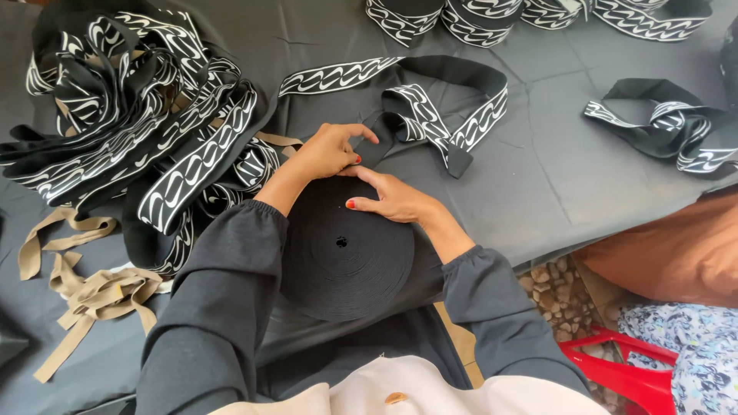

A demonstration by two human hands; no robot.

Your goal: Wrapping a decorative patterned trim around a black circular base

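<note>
Both hands press black band roll near table edge.

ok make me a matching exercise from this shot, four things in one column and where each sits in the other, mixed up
Things:
1. black rolled band
2. tan strips
3. red plastic piece
4. heap of black-and-white patterned band

Places:
A. lower right corner, off the table
B. upper left of the grey table
C. centre, under the left hand and right hand
D. lower left, on the table

Pairs: 1-C, 2-D, 3-A, 4-B
</note>
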